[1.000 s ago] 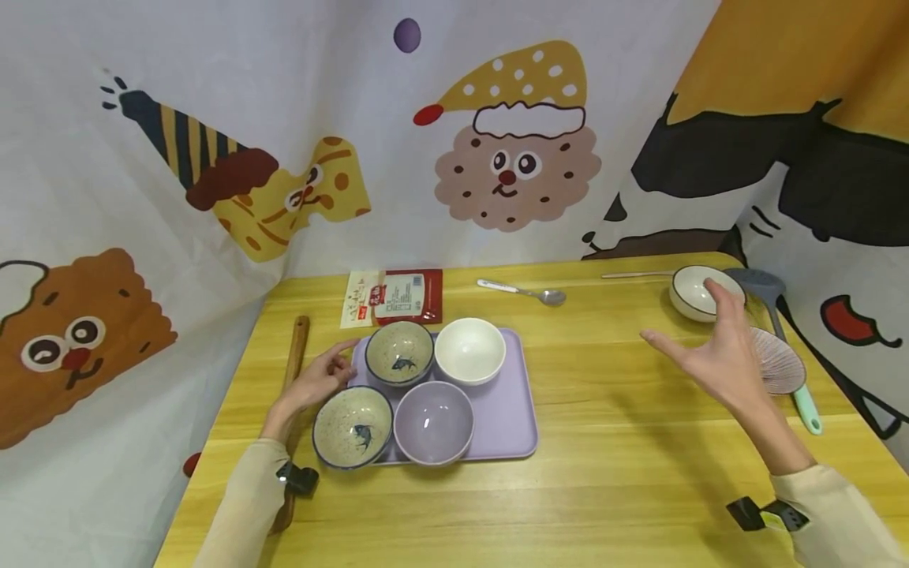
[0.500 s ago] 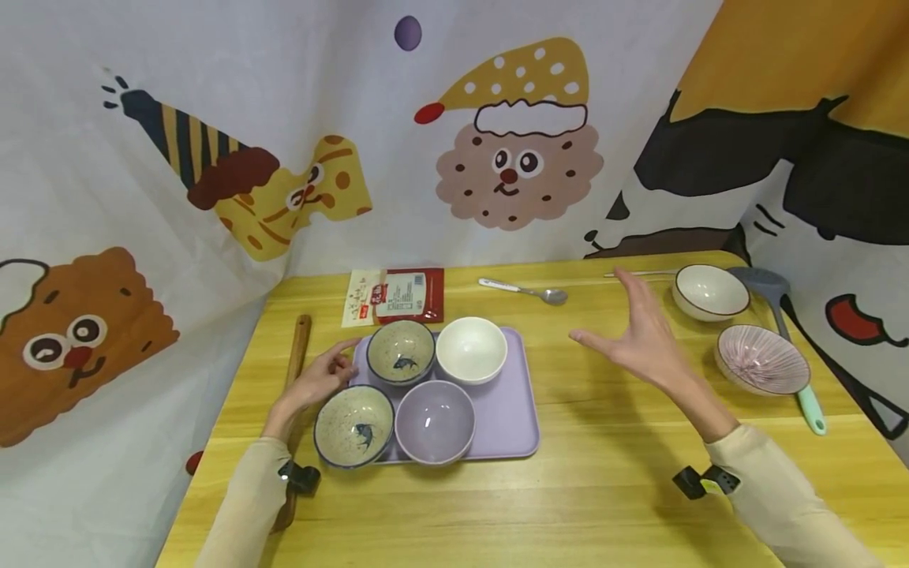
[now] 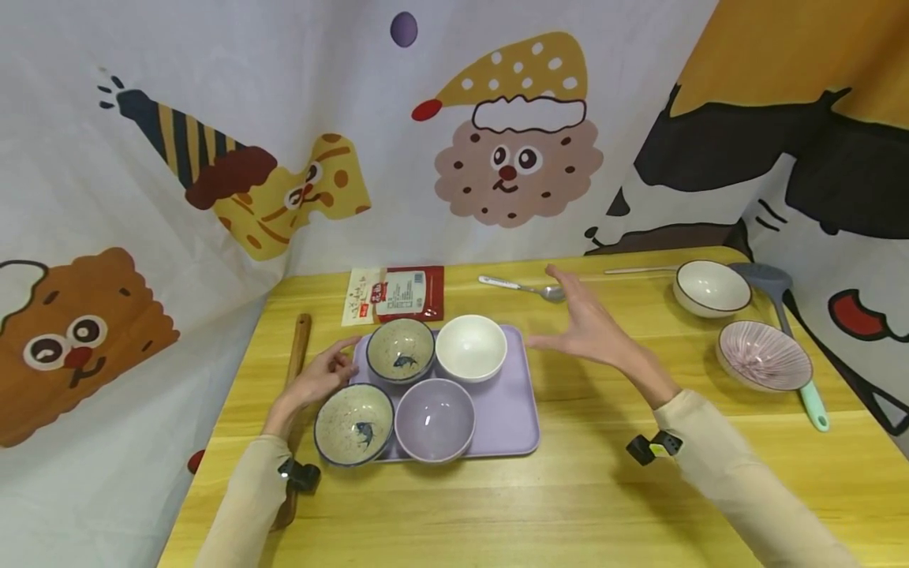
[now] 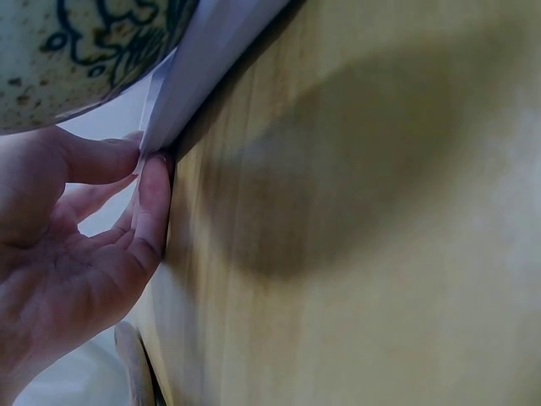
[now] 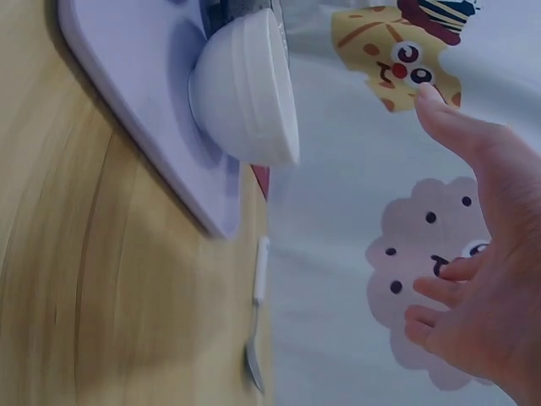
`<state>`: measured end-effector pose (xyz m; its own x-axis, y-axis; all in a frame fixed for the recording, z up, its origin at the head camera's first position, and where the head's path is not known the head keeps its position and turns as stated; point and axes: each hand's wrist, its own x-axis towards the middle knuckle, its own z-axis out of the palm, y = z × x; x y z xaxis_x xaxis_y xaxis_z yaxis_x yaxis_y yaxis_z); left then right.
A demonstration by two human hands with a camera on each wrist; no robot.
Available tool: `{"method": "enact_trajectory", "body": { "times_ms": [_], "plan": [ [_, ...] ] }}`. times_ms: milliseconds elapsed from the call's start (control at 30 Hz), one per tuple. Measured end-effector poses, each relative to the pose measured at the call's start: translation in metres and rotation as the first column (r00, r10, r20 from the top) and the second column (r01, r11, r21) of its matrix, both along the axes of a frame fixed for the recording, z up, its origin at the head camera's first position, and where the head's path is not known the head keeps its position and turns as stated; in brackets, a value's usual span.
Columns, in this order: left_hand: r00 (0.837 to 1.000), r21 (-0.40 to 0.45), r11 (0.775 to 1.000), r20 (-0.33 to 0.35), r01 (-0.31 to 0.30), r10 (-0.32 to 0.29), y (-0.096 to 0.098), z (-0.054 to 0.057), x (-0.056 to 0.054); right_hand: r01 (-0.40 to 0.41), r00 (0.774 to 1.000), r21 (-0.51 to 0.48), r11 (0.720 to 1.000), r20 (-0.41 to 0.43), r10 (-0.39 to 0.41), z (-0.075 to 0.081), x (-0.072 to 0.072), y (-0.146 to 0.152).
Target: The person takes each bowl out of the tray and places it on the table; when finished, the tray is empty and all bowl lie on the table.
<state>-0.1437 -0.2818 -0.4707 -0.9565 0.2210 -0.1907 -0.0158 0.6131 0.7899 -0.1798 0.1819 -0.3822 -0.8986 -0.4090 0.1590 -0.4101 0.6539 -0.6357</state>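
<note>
Our left hand [image 3: 317,385] pinches the lilac tray [image 3: 503,422] on the desk [image 3: 561,505]; our right hand [image 3: 589,325], spread, holds nothing. The front-left bowl [image 3: 348,426], seemingly overhanging the tray, could tip if jolted.

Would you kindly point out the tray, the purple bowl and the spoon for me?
Tray [image 3: 503,418]: head view, on a bare part of its flat bottom.
Purple bowl [image 3: 435,424]: head view, on its inside.
Spoon [image 5: 259,286]: right wrist view, on its white handle.
</note>
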Motion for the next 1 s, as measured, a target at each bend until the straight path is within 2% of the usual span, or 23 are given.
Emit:
{"method": "enact_trajectory", "body": {
  "times_ms": [200, 533, 800, 1000],
  "plan": [
    [1.0, -0.008, 1.0, 0.001, -0.002, 0.002, -0.001, -0.001, 0.001, -0.089, 0.996, 0.03, 0.996, 0.025, 0.089, -0.014, -0.002, -0.025],
    [1.0, 0.018, 1.0, -0.015, -0.009, 0.009, -0.002, -0.004, -0.002, -0.202, 0.974, -0.064, 0.977, 0.094, 0.208, -0.047, -0.005, -0.053],
    [1.0, 0.019, 1.0, -0.016, 0.001, -0.001, 0.0, -0.002, -0.001, -0.257, 0.946, -0.165, 0.952, 0.16, 0.283, -0.067, -0.006, -0.061],
    [1.0, 0.029, 1.0, -0.012, 0.005, -0.004, -0.001, -0.002, -0.002, -0.263, 0.942, -0.176, 0.949, 0.164, 0.292, -0.074, -0.007, -0.064]
  ]
}}
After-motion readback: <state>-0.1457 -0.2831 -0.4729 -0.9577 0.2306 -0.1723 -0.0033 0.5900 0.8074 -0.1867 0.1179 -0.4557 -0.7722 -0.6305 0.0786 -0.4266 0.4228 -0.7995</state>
